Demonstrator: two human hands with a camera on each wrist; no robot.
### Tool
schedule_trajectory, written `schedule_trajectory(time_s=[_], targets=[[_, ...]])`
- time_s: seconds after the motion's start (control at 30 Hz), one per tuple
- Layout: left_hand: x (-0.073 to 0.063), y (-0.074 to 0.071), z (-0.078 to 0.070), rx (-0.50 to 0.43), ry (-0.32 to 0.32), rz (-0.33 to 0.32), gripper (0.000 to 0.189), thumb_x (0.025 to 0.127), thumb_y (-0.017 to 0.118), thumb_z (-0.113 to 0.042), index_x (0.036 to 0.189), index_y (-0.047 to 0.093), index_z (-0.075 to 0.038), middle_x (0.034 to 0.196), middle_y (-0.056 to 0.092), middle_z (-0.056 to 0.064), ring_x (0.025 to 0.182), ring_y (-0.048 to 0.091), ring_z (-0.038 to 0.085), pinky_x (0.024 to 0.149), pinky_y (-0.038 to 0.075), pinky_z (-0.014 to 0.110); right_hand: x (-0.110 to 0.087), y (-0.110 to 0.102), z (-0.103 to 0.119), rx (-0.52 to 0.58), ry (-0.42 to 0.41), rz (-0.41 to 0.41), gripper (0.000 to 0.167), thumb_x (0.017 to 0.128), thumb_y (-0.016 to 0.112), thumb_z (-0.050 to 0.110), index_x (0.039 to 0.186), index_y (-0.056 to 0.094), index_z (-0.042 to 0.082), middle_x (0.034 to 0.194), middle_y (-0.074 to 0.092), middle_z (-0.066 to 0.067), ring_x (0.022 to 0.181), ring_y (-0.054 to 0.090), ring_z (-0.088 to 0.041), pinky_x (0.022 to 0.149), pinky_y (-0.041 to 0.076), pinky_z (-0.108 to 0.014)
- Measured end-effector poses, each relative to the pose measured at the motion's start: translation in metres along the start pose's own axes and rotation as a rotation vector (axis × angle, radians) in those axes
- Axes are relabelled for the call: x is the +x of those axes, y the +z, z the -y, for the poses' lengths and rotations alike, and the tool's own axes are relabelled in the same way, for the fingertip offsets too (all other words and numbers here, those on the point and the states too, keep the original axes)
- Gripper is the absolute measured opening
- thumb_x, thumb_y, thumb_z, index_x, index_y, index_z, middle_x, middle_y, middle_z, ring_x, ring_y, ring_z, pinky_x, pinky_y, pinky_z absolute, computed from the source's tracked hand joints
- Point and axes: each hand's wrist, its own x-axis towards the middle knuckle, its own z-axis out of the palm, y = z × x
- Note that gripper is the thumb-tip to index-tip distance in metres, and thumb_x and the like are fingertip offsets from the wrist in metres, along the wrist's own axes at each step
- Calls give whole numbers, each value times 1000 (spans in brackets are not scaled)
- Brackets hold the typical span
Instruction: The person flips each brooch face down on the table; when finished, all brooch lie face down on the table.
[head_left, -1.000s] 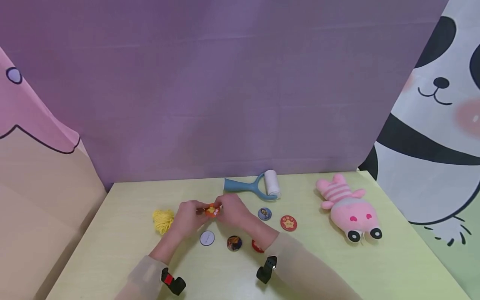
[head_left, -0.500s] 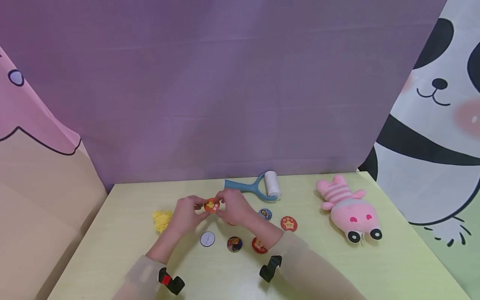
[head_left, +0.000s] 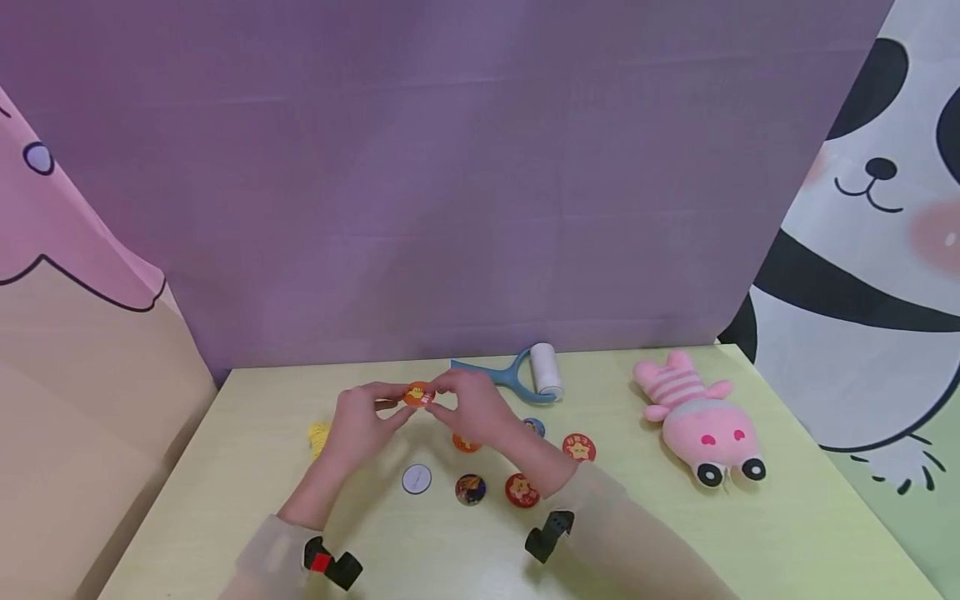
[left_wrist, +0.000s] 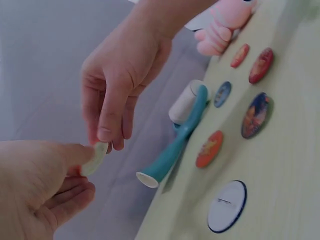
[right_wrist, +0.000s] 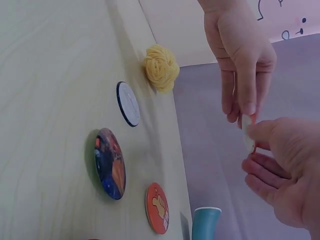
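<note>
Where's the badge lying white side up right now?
In the head view, the white badge lies on the table, just left of the dark picture badge and lower in the picture than the left hand.

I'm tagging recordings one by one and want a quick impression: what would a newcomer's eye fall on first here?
Probably the orange badge, pinched between the left hand and right hand above the table. Next, perhaps, the pink plush toy lying on the table's right side, and the large panda picture at the head view's far right.
</note>
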Motion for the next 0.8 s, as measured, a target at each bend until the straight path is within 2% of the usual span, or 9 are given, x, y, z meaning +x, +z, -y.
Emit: schedule_trajectory(time_s=[0.13, 0.27, 0.37, 0.5, 0.8], targets=[[1, -6, -7, -76, -10, -80, 29, 93, 83, -14, 118, 80, -1, 111, 82, 15, 100, 81, 31, 87, 65, 41, 1, -3, -1, 123, -8, -69, 20, 98, 78, 19, 115, 83, 9, 108, 83, -6, 104, 79, -25, 93, 64, -43], [2, -4, -12, -149, -31, -180, 22, 93, 82, -12, 112, 82, 0, 103, 83, 16, 93, 82, 29, 79, 66, 33, 2, -4, 0, 192, 5, -122, 19, 98, 78, 19, 113, 84, 10, 102, 83, -7, 89, 80, -20, 79, 65, -28], [3, -2, -13, -172, -36, -220, 19, 92, 83, -10, 109, 83, -1, 100, 83, 17, 90, 82, 30, 76, 66, 31, 3, -5, 1, 208, 15, -144, 18, 98, 78, 20, 113, 85, 11, 98, 83, -6, 80, 77, -13, 70, 60, -16], [3, -1, -14, -189, -41, -215, 20, 92, 83, -8, 110, 82, -1, 99, 82, 18, 87, 82, 30, 74, 65, 27, 3, -7, 2, 237, 31, -168, 19, 98, 78, 19, 114, 84, 10, 96, 81, -6, 76, 74, -9, 67, 58, -15], [2, 0, -17, -207, -62, -143, 37, 86, 85, 0, 122, 78, 2, 99, 82, 22, 85, 82, 32, 73, 66, 29, 3, -9, 2, 296, 78, -162, 21, 97, 79, 15, 117, 83, 8, 96, 79, -7, 80, 78, -13, 70, 60, -16]])
